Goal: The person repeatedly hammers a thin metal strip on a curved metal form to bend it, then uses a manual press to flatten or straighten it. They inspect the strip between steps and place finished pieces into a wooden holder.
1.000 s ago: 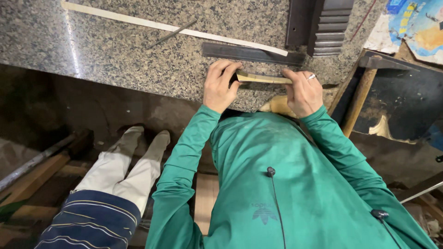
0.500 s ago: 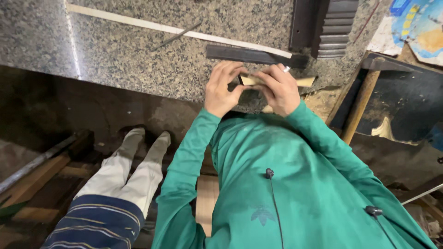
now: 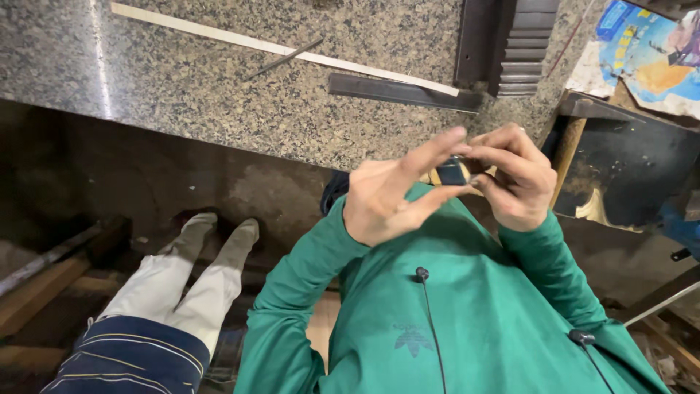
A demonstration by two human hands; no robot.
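Speckled granite counter (image 3: 219, 95) with a glossy sheen — dark, stained floor (image 3: 146, 182) below, wooden beams (image 3: 44, 292) lying there.

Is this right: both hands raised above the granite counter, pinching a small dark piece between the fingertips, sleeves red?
Not quite: the sleeves are green, not red. The head view shows the left hand and right hand raised above the granite counter, pinching the small dark piece between the fingertips.

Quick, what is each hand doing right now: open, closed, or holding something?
Left hand: thumb and forefinger pinching the small dark block.
Right hand: fingers closed on the same block.
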